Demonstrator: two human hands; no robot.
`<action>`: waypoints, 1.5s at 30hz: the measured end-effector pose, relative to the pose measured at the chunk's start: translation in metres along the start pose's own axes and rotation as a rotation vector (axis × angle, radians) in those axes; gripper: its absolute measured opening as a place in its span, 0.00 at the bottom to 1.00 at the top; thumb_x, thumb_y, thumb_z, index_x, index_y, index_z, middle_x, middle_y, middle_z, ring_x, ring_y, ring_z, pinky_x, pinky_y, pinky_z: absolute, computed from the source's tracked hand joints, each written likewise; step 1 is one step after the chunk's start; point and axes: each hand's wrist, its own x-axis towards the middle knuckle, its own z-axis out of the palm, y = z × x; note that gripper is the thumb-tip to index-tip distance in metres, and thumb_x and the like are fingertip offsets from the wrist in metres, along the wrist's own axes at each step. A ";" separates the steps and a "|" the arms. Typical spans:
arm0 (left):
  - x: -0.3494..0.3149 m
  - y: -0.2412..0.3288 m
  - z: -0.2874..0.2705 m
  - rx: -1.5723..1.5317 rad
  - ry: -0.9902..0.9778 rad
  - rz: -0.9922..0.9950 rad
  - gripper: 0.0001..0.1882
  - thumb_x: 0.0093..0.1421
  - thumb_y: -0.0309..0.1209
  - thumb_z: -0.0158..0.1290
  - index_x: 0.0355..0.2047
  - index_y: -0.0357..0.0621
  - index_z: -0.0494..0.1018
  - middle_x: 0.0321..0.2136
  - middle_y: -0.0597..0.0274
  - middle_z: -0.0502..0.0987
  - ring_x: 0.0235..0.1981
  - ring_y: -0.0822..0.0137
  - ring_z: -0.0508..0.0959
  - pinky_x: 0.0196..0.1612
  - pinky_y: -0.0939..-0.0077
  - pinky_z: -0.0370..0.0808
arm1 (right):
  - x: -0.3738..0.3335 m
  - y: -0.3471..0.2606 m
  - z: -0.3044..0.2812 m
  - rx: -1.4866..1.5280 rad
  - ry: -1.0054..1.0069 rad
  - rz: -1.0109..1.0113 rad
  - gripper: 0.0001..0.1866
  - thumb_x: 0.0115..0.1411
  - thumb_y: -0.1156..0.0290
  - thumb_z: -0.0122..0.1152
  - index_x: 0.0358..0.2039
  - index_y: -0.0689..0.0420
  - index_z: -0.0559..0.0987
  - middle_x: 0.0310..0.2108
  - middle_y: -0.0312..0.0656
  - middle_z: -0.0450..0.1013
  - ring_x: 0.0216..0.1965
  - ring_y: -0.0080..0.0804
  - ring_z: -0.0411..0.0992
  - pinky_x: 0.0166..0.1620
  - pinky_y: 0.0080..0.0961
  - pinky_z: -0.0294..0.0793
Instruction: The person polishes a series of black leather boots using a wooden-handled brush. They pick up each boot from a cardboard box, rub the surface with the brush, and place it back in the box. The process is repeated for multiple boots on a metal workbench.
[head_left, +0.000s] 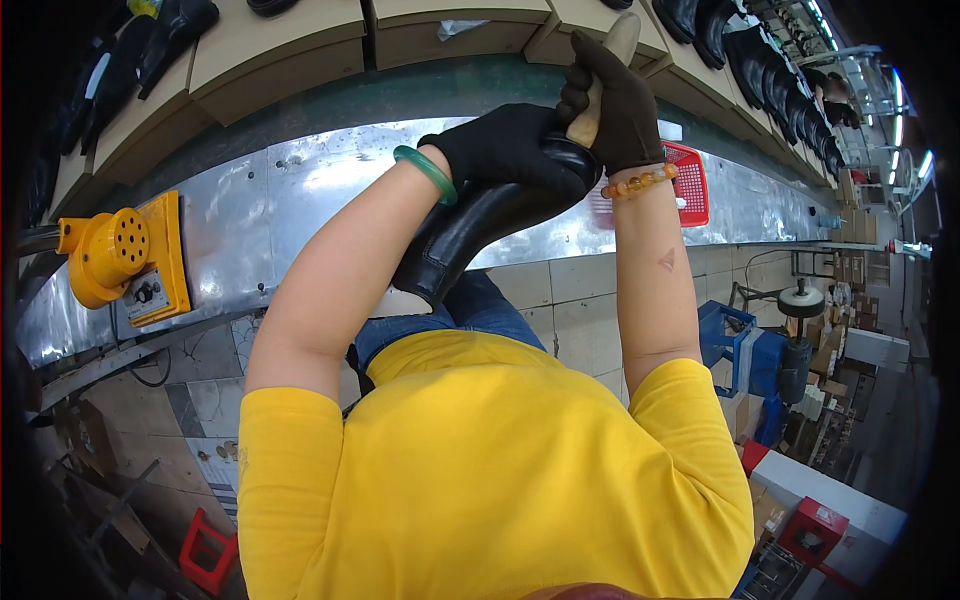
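Black-gloved left hand [512, 150] clamped around glossy black leather boot [448, 240] by silvery metal bench [325, 185], brown-black-gloved right hand [622, 108] wrapped around tapered pale wooden stick [588, 116] at boot's far end; probably best: brace boot firmly, keep stick pressure even.

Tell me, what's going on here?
Somebody's left hand, in a black glove, holds a black boot. The right hand, also gloved, grips a wooden stick, its lower end right at the boot's far end. A yellow machine and a red basket sit on the metal table.
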 end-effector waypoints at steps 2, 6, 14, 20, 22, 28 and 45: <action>-0.002 0.001 0.001 0.042 0.016 -0.006 0.32 0.39 0.45 0.61 0.44 0.42 0.71 0.39 0.55 0.75 0.40 0.63 0.76 0.48 0.73 0.69 | -0.003 -0.001 0.003 -0.116 -0.018 -0.023 0.10 0.52 0.67 0.62 0.24 0.55 0.70 0.15 0.32 0.61 0.13 0.20 0.60 0.17 0.17 0.59; -0.003 -0.007 0.008 -0.035 0.039 0.101 0.28 0.41 0.44 0.60 0.43 0.43 0.72 0.39 0.56 0.76 0.41 0.62 0.76 0.48 0.72 0.69 | -0.015 -0.003 0.011 -0.302 -0.088 -0.080 0.10 0.51 0.67 0.62 0.23 0.58 0.72 0.12 0.32 0.62 0.11 0.19 0.59 0.15 0.17 0.58; -0.010 -0.001 0.022 -0.112 0.095 0.114 0.27 0.43 0.45 0.60 0.40 0.41 0.74 0.38 0.54 0.77 0.41 0.60 0.76 0.48 0.71 0.68 | -0.025 0.003 0.008 -0.741 -0.237 -0.489 0.11 0.50 0.67 0.61 0.25 0.61 0.72 0.11 0.33 0.65 0.10 0.17 0.61 0.14 0.17 0.57; -0.016 0.000 0.016 -0.068 0.162 0.113 0.25 0.40 0.43 0.62 0.35 0.39 0.74 0.33 0.54 0.77 0.36 0.65 0.76 0.44 0.73 0.70 | -0.021 0.004 -0.014 -0.104 -0.278 -0.341 0.10 0.55 0.63 0.55 0.25 0.56 0.71 0.13 0.31 0.61 0.13 0.20 0.60 0.18 0.20 0.59; -0.023 0.001 -0.003 0.011 0.232 0.034 0.26 0.40 0.41 0.63 0.37 0.39 0.73 0.33 0.57 0.77 0.36 0.69 0.76 0.43 0.73 0.72 | -0.009 -0.004 -0.034 0.547 -0.394 -0.195 0.10 0.58 0.62 0.52 0.23 0.51 0.67 0.16 0.29 0.57 0.16 0.21 0.56 0.21 0.22 0.57; -0.051 -0.011 -0.022 0.099 0.694 -0.025 0.29 0.38 0.45 0.66 0.35 0.36 0.73 0.31 0.52 0.77 0.33 0.64 0.77 0.39 0.71 0.73 | -0.013 0.030 -0.057 0.266 0.123 -0.025 0.09 0.56 0.62 0.56 0.29 0.52 0.68 0.18 0.31 0.59 0.16 0.22 0.58 0.20 0.21 0.58; -0.085 -0.015 -0.029 -0.132 0.914 -0.020 0.27 0.42 0.37 0.65 0.40 0.38 0.71 0.37 0.56 0.76 0.38 0.67 0.76 0.44 0.74 0.72 | -0.009 0.140 -0.123 -1.530 0.365 -0.065 0.24 0.49 0.59 0.60 0.48 0.47 0.69 0.41 0.45 0.70 0.44 0.46 0.68 0.45 0.41 0.67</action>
